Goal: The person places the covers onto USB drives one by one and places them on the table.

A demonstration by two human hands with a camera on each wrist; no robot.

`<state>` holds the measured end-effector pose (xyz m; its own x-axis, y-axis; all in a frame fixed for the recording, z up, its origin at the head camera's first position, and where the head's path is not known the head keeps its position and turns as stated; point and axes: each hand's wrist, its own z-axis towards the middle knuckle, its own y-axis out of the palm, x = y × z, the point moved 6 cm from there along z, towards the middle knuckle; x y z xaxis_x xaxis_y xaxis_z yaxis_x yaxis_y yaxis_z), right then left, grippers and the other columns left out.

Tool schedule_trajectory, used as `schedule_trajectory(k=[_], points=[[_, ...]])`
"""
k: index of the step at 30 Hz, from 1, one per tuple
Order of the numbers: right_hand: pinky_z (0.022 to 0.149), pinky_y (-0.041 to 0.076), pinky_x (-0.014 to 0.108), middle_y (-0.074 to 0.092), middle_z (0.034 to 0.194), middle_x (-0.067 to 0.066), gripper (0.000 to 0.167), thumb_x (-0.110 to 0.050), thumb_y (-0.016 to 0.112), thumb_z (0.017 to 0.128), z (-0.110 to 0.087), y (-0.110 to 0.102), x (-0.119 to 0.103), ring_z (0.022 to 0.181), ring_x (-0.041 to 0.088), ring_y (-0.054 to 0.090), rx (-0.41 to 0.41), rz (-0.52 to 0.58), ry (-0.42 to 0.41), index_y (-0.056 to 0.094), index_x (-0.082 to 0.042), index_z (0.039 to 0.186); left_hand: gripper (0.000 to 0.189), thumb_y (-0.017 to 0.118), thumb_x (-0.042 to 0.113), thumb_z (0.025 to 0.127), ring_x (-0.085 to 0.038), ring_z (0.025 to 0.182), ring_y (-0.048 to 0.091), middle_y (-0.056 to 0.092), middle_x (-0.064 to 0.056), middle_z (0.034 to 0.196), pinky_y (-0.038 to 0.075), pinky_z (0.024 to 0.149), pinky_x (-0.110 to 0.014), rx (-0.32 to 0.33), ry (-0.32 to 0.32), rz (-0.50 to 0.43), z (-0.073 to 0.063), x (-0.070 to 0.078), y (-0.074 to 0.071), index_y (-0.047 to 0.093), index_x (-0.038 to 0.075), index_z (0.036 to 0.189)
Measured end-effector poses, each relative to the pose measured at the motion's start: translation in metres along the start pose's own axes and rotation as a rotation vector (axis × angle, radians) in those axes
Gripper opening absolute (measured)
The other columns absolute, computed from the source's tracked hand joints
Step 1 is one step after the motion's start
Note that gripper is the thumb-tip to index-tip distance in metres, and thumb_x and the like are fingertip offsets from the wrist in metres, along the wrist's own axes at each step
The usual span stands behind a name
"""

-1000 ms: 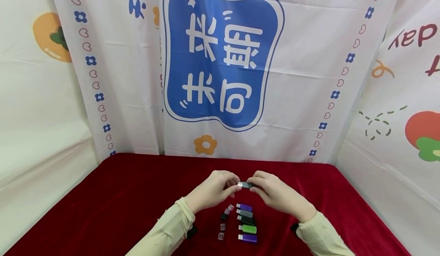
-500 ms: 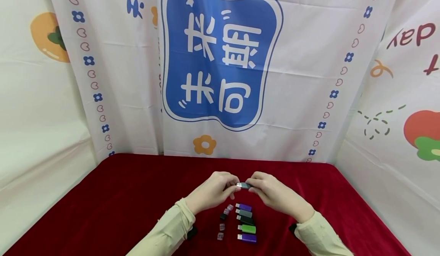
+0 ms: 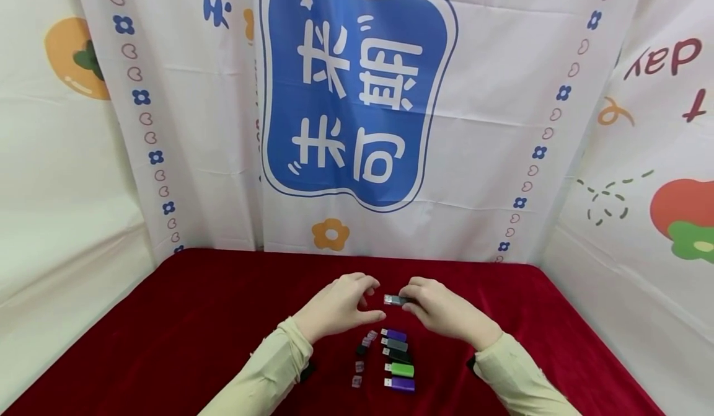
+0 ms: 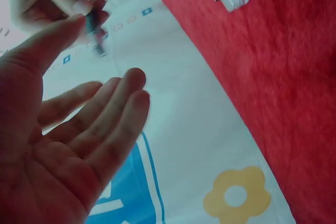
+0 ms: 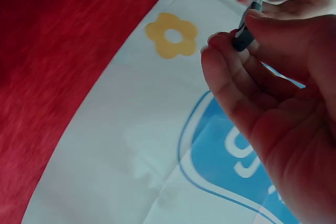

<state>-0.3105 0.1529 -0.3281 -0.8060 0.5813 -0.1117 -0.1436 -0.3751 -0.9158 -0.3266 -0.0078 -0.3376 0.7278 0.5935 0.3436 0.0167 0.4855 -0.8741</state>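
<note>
My right hand (image 3: pixel 446 309) pinches a dark grey USB stick (image 3: pixel 397 300) by its body between thumb and fingers, above the table. The stick's plug end points left, toward my left hand, and looks covered by a clear cap (image 3: pixel 387 299). In the right wrist view the dark body (image 5: pixel 243 39) shows between thumb and fingertips. My left hand (image 3: pixel 334 307) holds nothing; its thumb and fingers are spread apart just left of the stick. The left wrist view shows its palm (image 4: pixel 58 177) and relaxed fingers.
Nearer the body, a column of USB sticks lies on the red cloth (image 3: pixel 223 329): purple (image 3: pixel 393 335), grey (image 3: pixel 394 345), black (image 3: pixel 398 356), green (image 3: pixel 400 370), purple (image 3: pixel 400 384). Left of them are several small caps, clear (image 3: pixel 359 366) and black (image 3: pixel 361 349). White printed curtains surround the table.
My left hand has let go of the stick's plug end and drawn back left, its fingers spreading. My right hand still pinches the stick in nearly the same place.
</note>
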Motion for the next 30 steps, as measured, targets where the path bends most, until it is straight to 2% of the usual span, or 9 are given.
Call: schedule_trajectory(k=[7, 11, 16, 24, 30], points=[[0.066, 0.05, 0.024, 0.058, 0.084, 0.001, 0.004, -0.002, 0.072, 0.088, 0.01, 0.023, 0.022, 0.072, 0.01, 0.053, -0.118, -0.022, 0.032, 0.069, -0.003, 0.091, 0.046, 0.077, 0.043, 0.085, -0.012, 0.084, 0.062, 0.063, -0.004, 0.102, 0.052, 0.071, -0.025, -0.041, -0.07, 0.046, -0.004, -0.008, -0.004, 0.068, 0.007, 0.112], [0.065, 0.05, 0.024, 0.058, 0.081, 0.0, 0.004, -0.003, 0.072, 0.088, 0.015, 0.04, 0.031, 0.07, 0.009, 0.054, -0.196, -0.047, 0.042, 0.069, -0.005, 0.086, 0.045, 0.077, 0.043, 0.084, -0.016, 0.087, 0.062, 0.064, -0.007, 0.103, 0.052, 0.072, -0.027, -0.069, -0.083, 0.04, -0.004, -0.01, -0.003, 0.068, 0.007, 0.11], [0.061, 0.046, 0.023, 0.053, 0.075, -0.004, 0.01, -0.004, 0.07, 0.089, 0.017, 0.056, 0.039, 0.066, 0.007, 0.047, -0.265, -0.047, 0.069, 0.066, -0.008, 0.08, 0.044, 0.077, 0.042, 0.085, -0.017, 0.088, 0.063, 0.064, -0.006, 0.102, 0.052, 0.072, -0.028, -0.083, -0.089, 0.042, -0.005, -0.012, -0.003, 0.069, 0.007, 0.109], [0.063, 0.047, 0.024, 0.054, 0.076, -0.006, 0.011, -0.006, 0.07, 0.09, 0.017, 0.069, 0.042, 0.067, 0.007, 0.047, -0.292, -0.065, 0.075, 0.066, -0.009, 0.08, 0.045, 0.077, 0.042, 0.085, -0.015, 0.09, 0.062, 0.065, -0.006, 0.106, 0.053, 0.074, -0.03, -0.088, -0.117, 0.069, -0.009, -0.017, -0.006, 0.069, 0.007, 0.112], [0.058, 0.042, 0.025, 0.049, 0.072, -0.007, 0.015, -0.009, 0.071, 0.089, 0.018, 0.075, 0.043, 0.063, 0.009, 0.043, -0.305, -0.161, 0.075, 0.063, -0.012, 0.077, 0.05, 0.075, 0.042, 0.087, -0.021, 0.105, 0.059, 0.063, -0.008, 0.116, 0.052, 0.086, -0.038, -0.079, -0.155, 0.08, -0.012, -0.022, -0.011, 0.068, 0.005, 0.119]])
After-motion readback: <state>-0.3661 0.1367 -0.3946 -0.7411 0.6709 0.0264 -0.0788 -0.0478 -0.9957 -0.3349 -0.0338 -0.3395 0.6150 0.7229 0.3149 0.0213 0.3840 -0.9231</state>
